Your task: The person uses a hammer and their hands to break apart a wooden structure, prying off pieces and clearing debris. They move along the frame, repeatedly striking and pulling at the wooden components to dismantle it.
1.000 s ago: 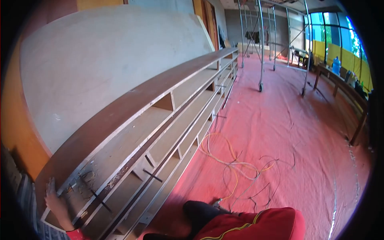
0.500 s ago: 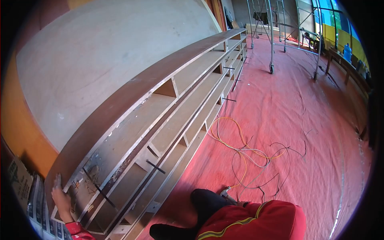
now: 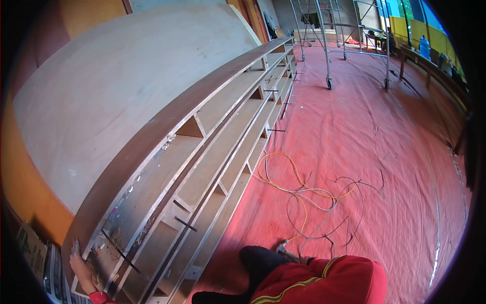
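Note:
My left hand (image 3: 81,268) rests flat on the near end of a long wooden frame (image 3: 167,121) that lies on its side along the floor, with rows of open compartments. Its fingers press against the brown end board, gripping nothing. My right hand is out of sight. My knee in red and black clothing (image 3: 314,281) fills the bottom of the view. A hammer (image 3: 284,249) lies on the floor just beyond the knee.
A large plywood sheet (image 3: 116,81) leans behind the frame. Yellow and dark cables (image 3: 304,195) tangle on the red floor covering (image 3: 374,137). Wheeled scaffolding (image 3: 354,45) stands at the far end, a long bench (image 3: 435,66) runs along the right, and stacked printed boxes (image 3: 38,253) sit left of my hand.
The view has shifted slightly, and my left hand has stayed on the frame's end board, sliding a little lower in view. The hammer now shows more clearly.

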